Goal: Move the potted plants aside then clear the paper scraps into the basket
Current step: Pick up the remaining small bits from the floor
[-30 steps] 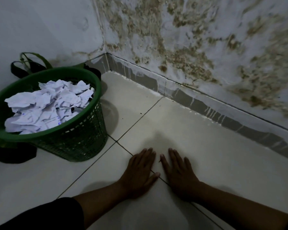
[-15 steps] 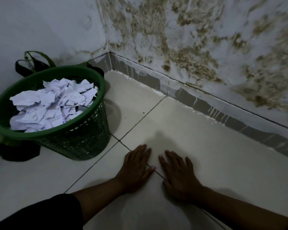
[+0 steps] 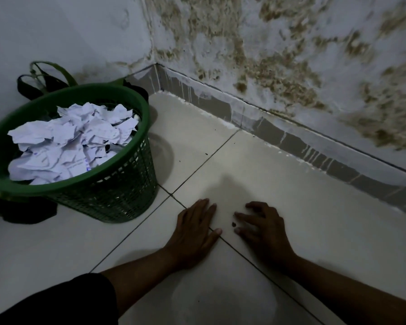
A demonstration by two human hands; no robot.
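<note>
A green mesh basket (image 3: 117,191) stands on the white floor tiles at the left, filled with crumpled white paper scraps (image 3: 70,141). My left hand (image 3: 195,228) lies flat on the tile to the right of the basket, fingers together. My right hand (image 3: 263,226) is beside it, fingers curled and raised on their tips, with a small dark speck (image 3: 233,223) on the tile between thumb and forefinger. Neither hand holds anything. Behind the basket I see dark pots with green leaves (image 3: 45,78), mostly hidden.
Two stained walls meet in a corner (image 3: 156,66) beyond the basket, with a grey skirting (image 3: 291,137) along the right wall. A dark object (image 3: 21,209) lies at the basket's left foot. Tiny dark specks dot the tile (image 3: 206,153).
My right hand has shifted to the right, away from my left, and its fingers have lifted from flat to curled. The view moved slightly closer to the corner.
</note>
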